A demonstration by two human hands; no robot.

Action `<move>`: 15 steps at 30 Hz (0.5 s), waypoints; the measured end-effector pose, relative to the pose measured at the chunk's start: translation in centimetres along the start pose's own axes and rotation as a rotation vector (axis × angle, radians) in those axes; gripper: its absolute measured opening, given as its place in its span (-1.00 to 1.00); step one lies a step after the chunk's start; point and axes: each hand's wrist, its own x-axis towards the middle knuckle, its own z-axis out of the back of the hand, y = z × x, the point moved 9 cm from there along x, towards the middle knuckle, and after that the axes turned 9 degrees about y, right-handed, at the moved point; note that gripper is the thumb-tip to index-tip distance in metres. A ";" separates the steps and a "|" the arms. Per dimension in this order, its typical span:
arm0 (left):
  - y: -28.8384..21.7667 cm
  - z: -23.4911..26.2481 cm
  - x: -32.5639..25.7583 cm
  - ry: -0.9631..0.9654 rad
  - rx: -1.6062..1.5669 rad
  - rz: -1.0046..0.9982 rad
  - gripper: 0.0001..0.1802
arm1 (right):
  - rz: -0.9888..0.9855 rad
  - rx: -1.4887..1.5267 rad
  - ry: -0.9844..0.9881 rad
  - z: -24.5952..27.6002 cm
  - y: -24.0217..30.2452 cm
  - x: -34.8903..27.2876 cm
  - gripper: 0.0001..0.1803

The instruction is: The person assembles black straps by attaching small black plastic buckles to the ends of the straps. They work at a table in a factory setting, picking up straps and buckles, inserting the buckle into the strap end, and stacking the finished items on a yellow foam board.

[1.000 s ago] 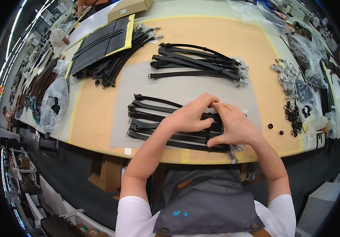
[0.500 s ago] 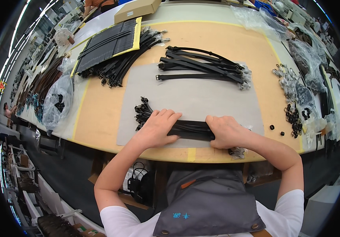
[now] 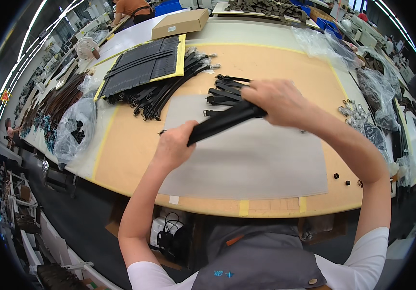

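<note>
A bundle of black straps (image 3: 227, 123) is stretched between my two hands, tilted up toward the right and raised over the grey mat (image 3: 246, 174). My left hand (image 3: 175, 145) is closed round its lower left end. Wrapped over the upper right end is my right hand (image 3: 278, 102). Just beyond, a second pile of black buckled straps (image 3: 222, 92) lies on the mat, its right part hidden behind my right hand and forearm. Buckle ends of the held bundle are mostly covered by my left hand.
Back left, a yellow-edged board (image 3: 143, 67) of black strips rests on more black straps (image 3: 157, 99). A cardboard box (image 3: 181, 24) stands behind. Metal hardware (image 3: 350, 113), small black rings (image 3: 336, 176) and plastic bags (image 3: 377, 92) lie right. A person (image 3: 133, 9) is at the far left.
Both hands have lifted the strap bundle off the near part of the mat and carried it away from me, the right hand farther and higher. The view has shifted slightly.
</note>
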 end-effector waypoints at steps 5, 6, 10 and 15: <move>5.9 5.5 5.1 -0.283 0.354 0.080 -0.40 | -0.001 -0.298 -0.347 0.4 -6.8 11.4 -0.55; 7.7 5.3 6.4 -0.279 0.420 0.118 -0.46 | -0.027 -0.326 -0.435 -0.9 -8.2 12.8 -0.47; 18.5 -0.7 7.2 0.095 0.577 0.468 -0.72 | -0.275 0.164 -0.122 -9.6 -8.6 16.4 -0.27; 20.7 -3.1 7.7 0.130 0.526 0.469 -0.76 | -0.127 0.279 -0.021 -12.4 -6.2 10.7 -0.44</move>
